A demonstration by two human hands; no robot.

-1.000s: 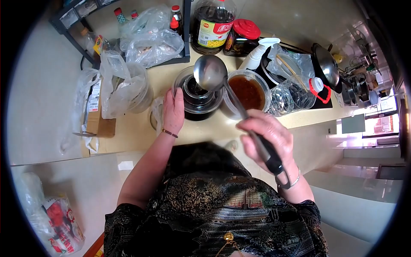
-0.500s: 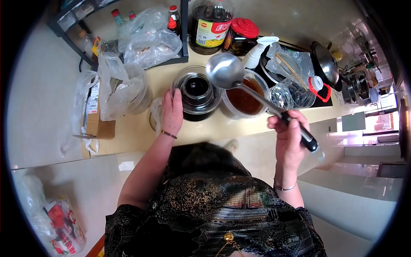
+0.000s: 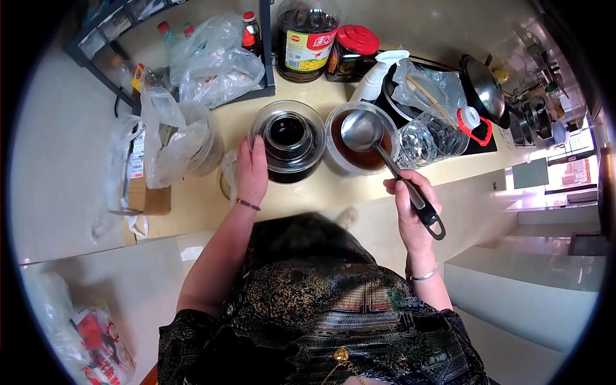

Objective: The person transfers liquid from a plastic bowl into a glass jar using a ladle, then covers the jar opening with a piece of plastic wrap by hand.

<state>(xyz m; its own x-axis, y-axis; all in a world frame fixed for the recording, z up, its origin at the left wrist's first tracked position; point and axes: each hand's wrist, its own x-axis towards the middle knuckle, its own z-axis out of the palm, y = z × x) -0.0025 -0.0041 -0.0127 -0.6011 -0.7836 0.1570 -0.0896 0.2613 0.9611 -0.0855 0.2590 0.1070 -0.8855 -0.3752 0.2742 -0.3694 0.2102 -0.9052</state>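
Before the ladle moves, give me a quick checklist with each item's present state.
1. Right hand gripping the ladle by its handle: ok.
2. Ladle's bowl within the tub's rim, as seen from above: ok.
3. Tub uncovered: ok, brown liquid shows inside.
4. Left hand against the side of the jar: ok.
5. Jar and tub upright on the counter: ok.
6. Ladle clear of the liquid: cannot tell from this overhead view.
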